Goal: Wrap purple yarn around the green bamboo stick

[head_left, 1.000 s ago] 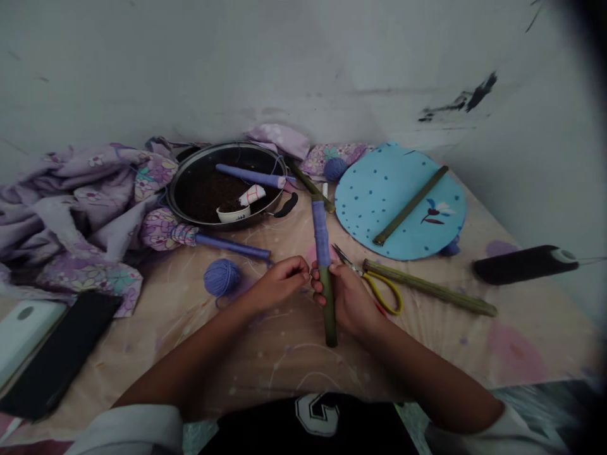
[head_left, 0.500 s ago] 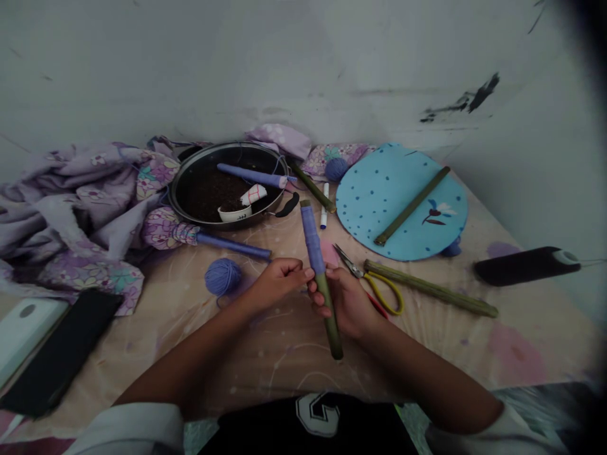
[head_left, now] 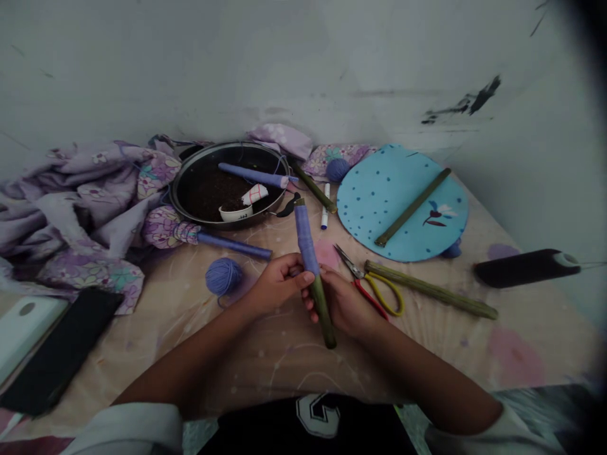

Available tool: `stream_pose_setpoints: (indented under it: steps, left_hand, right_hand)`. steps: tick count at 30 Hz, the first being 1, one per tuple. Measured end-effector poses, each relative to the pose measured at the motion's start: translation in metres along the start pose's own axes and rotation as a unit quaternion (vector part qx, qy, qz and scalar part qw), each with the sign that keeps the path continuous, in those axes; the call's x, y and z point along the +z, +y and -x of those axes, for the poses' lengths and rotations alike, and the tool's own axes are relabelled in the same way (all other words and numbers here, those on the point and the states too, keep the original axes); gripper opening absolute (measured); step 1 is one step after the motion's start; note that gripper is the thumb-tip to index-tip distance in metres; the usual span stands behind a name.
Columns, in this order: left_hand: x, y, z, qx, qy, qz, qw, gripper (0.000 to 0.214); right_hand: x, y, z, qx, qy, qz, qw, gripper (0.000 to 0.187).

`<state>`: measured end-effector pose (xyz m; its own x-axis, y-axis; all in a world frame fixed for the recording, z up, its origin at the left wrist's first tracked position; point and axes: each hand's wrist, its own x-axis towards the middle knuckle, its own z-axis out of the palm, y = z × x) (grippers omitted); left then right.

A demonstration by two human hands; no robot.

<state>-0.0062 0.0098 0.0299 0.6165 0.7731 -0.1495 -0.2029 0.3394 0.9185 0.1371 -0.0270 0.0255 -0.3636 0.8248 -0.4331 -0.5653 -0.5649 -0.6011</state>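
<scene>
Our left hand [head_left: 277, 285] and right hand [head_left: 344, 303] grip, fingers [head_left: 296, 279] closed, a green bamboo stick [head_left: 304, 235] partly wrapped in lilac yarn, raised above a pale floral desk [head_left: 403, 360]

I count two hands, the left hand [head_left: 277, 285] and the right hand [head_left: 346, 304], their fingers [head_left: 303, 277] around one yarn-wrapped bamboo stick [head_left: 307, 243]. Beyond the fingers lie two more wrapped sticks [head_left: 251, 175] [head_left: 234, 246], and three bare bamboo sticks [head_left: 313, 188] [head_left: 412, 207] [head_left: 431, 289] lie beyond and to the right. There are three yarn balls [head_left: 223, 277] [head_left: 337, 170] [head_left: 451, 250], one left of the fingers. Just right of them is one pair of scissors [head_left: 363, 281]; straight beyond, one marker [head_left: 324, 205].
</scene>
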Motion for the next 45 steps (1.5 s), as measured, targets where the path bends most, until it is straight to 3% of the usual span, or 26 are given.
stream_pose_setpoints:
  steps: [6,12,19,22,25,27,31,37,40,43,45]
  left_hand:
    - [-0.002,0.001,-0.004,0.000,0.003,-0.074,0.997,0.031]
    - [-0.001,0.001,-0.003,-0.007,-0.036,-0.061,0.997,0.031]
    - [-0.003,0.003,-0.005,0.023,0.092,-0.193,0.977,0.031]
    - [-0.002,0.003,-0.005,0.017,0.057,-0.138,0.989,0.031]
    - [-0.001,0.001,-0.005,-0.015,-0.012,-0.046,0.999,0.035]
    - [-0.001,0.000,-0.004,-0.035,-0.023,-0.017,0.999,0.038]
    - [0.001,0.000,-0.003,-0.044,-0.006,-0.017,0.999,0.039]
    - [0.003,0.003,-0.003,-0.023,-0.013,-0.028,0.999,0.028]
    - [0.004,0.002,-0.003,-0.018,0.016,-0.069,0.997,0.026]
    - [0.006,-0.001,-0.002,-0.018,0.050,-0.114,0.992,0.028]
    - [0.007,-0.002,-0.001,-0.025,0.031,-0.088,0.995,0.030]
  right_hand:
    - [0.002,-0.002,0.003,-0.040,0.030,0.008,0.999,0.016]
    - [0.002,-0.003,0.004,-0.031,0.048,0.018,0.998,0.017]
    - [0.003,0.000,0.001,-0.068,0.083,0.048,0.993,0.018]
    - [0.004,-0.001,0.002,-0.063,0.081,0.034,0.994,0.017]
    - [0.005,-0.003,0.004,-0.017,0.054,0.002,0.998,0.018]
    - [0.005,-0.004,0.005,0.013,0.029,-0.012,0.999,0.021]
    - [0.001,-0.002,0.004,0.045,0.001,-0.021,0.999,0.023]
    - [0.000,-0.003,0.001,-0.007,0.023,0.007,1.000,0.019]
    - [0.001,-0.003,0.000,-0.032,0.024,0.020,0.999,0.015]
    - [0.003,-0.003,0.002,-0.015,0.031,0.012,0.999,0.017]
    - [0.004,-0.003,0.003,-0.003,0.028,-0.006,1.000,0.018]
